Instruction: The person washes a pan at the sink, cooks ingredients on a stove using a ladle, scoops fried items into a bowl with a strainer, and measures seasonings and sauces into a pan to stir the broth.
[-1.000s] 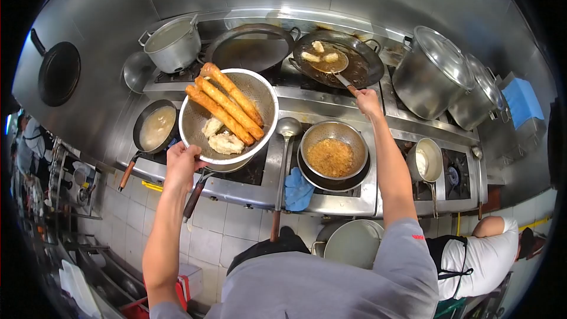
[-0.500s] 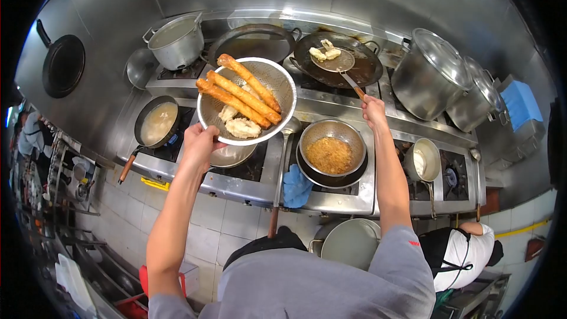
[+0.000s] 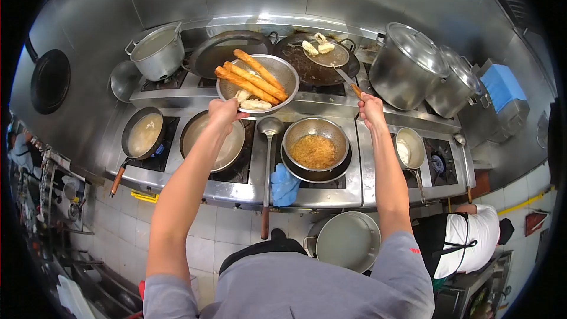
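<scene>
My left hand [image 3: 223, 114] grips the near rim of a perforated metal bowl [image 3: 282, 71], held over the stove. Inside it lie three long golden fried sticks [image 3: 253, 84] and pale battered pieces [image 3: 255, 104]. My right hand [image 3: 371, 110] is closed around the wooden handle of a round skimmer [image 3: 334, 57]. The skimmer carries three pale battered pieces [image 3: 319, 45] above the dark wok of oil [image 3: 295, 62], which sits just right of the bowl. Below the bowl, a ladle [image 3: 270, 125] rests on the stove.
A strainer bowl of golden crumbs [image 3: 316, 145], a wide pan [image 3: 227, 147], a small pan [image 3: 143, 134] and a saucepan [image 3: 409, 147] line the front burners. Lidded stockpots [image 3: 407, 68] stand right. A blue cloth [image 3: 284, 185] hangs at the front edge. A co-worker [image 3: 463, 241] bends at lower right.
The skimmer has risen out of the oil with its pieces. The bowl has moved away from me and right, closer to the wok, uncovering the wide pan. My view has shifted slightly.
</scene>
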The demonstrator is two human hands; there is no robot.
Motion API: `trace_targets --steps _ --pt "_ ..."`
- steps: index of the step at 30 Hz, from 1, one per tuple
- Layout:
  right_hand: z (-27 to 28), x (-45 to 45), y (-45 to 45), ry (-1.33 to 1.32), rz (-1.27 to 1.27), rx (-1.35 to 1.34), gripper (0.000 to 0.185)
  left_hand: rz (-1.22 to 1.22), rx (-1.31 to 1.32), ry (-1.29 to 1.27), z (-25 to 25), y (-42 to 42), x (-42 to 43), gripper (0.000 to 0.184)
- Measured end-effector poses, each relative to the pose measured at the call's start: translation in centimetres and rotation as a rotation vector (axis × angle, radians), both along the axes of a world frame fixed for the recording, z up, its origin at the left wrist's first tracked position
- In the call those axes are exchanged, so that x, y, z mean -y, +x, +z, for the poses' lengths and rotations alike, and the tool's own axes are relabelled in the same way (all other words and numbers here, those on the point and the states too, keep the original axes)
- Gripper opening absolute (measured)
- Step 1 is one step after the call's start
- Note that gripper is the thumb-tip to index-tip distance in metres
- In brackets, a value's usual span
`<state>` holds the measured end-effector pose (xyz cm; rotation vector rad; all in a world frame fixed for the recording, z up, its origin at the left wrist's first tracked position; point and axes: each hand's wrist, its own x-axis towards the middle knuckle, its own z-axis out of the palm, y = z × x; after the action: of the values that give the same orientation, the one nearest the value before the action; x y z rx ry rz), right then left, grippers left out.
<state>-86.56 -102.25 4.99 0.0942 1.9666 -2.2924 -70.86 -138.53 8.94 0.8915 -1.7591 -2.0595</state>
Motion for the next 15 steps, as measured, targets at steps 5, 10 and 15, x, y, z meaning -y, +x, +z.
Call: trace_targets --steps 5,10,15 --pt "0.3 -0.7 0.5 0.050 -0.015 -0.014 0.017 -0.019 -0.034 -0.035 -0.3 -2.0 -1.3 0.024" --pt "0.5 -1.6 0.8 0.048 -0.005 -0.017 0.017 -0.013 -0.006 -0.024 -1.7 -3.7 -1.9 0.025" --pt "0.9 -2.6 1.6 0.035 -0.006 -0.053 0.017 0.019 -0.014 -0.020 -1.8 -3.8 -3.8 0.025"
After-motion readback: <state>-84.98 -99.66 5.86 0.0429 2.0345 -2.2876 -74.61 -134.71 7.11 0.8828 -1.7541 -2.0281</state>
